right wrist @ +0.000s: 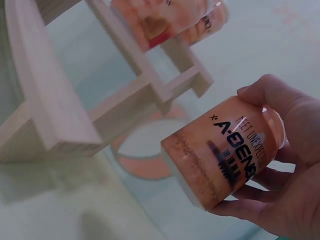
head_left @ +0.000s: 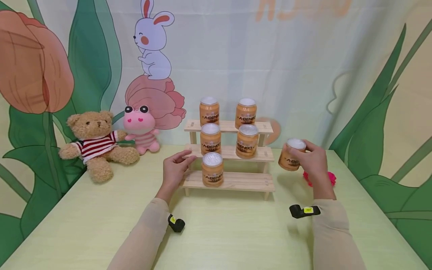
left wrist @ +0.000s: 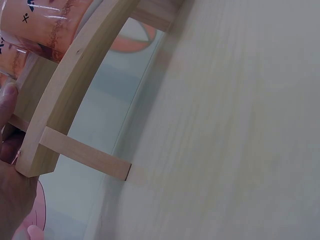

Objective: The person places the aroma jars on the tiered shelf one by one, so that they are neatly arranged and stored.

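A three-step wooden display stand (head_left: 243, 182) bears several orange cans with silvery tops. Two stand on the top step, two on the middle step, and one can (head_left: 212, 174) is at the left of the bottom step. My left hand (head_left: 174, 170) grips the left end of the middle step between thumb and fingers, partly hidden in the left wrist view. To the right of the stand, my right hand (head_left: 314, 159) holds another orange can (right wrist: 220, 155) in the air, slightly tilted. Its thumb and fingers wrap the can near the top.
A teddy bear (head_left: 98, 140) in a striped shirt and a pink plush toy (head_left: 141, 129) sit at the back left. A bright pink object (head_left: 332, 179) lies behind my right wrist, mostly hidden. A printed curtain (head_left: 219, 48) hangs behind the pale table (head_left: 236, 232).
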Action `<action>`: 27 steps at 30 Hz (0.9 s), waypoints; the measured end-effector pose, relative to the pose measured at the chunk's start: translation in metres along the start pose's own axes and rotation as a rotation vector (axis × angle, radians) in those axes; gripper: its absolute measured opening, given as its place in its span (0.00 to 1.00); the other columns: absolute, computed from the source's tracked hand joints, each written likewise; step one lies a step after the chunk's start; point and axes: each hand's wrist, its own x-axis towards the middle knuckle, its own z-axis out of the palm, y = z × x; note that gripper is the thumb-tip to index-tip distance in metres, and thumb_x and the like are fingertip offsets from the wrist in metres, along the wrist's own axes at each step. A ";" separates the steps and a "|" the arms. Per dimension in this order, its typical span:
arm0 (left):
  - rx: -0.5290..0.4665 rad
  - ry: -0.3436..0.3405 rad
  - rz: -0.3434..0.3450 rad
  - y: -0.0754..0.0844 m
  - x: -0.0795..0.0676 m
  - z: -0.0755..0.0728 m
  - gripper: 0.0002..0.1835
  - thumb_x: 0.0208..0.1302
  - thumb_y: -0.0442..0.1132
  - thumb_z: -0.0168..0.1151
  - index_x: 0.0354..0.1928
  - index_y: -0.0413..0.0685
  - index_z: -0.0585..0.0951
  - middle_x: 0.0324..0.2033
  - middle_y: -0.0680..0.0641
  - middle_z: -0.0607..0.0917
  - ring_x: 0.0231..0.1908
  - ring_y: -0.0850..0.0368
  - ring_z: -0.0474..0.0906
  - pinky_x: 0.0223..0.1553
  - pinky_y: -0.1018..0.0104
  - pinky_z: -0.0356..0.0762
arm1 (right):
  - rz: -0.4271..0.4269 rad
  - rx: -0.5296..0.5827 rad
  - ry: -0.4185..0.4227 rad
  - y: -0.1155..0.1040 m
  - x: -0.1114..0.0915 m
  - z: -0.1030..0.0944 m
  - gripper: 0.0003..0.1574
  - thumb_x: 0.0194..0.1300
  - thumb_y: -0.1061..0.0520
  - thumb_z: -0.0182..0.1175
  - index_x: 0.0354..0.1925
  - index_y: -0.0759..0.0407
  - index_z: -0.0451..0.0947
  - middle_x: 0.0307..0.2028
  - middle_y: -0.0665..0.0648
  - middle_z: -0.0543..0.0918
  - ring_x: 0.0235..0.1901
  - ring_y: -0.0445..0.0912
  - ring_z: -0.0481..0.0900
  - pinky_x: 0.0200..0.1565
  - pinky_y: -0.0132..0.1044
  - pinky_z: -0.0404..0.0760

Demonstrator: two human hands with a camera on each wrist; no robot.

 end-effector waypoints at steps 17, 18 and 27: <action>-0.007 0.002 0.001 -0.002 0.001 0.001 0.19 0.54 0.44 0.77 0.48 0.46 0.88 0.31 0.53 0.90 0.26 0.64 0.76 0.26 0.74 0.71 | -0.133 -0.067 -0.150 -0.048 -0.024 -0.020 0.49 0.61 0.39 0.69 0.65 0.71 0.65 0.57 0.69 0.73 0.49 0.57 0.73 0.39 0.37 0.78; -0.009 0.003 0.000 -0.002 0.001 0.001 0.19 0.55 0.44 0.77 0.48 0.46 0.88 0.31 0.53 0.90 0.26 0.64 0.76 0.25 0.74 0.71 | -0.139 -0.069 -0.166 -0.051 -0.026 -0.021 0.49 0.61 0.40 0.69 0.64 0.72 0.65 0.57 0.69 0.72 0.49 0.57 0.73 0.38 0.36 0.79; -0.003 0.013 0.004 -0.002 0.001 0.000 0.19 0.54 0.43 0.77 0.48 0.46 0.88 0.30 0.54 0.89 0.26 0.64 0.76 0.25 0.75 0.71 | -0.135 -0.117 -0.287 -0.067 -0.036 -0.013 0.47 0.62 0.41 0.69 0.62 0.72 0.64 0.55 0.69 0.72 0.49 0.59 0.74 0.41 0.41 0.82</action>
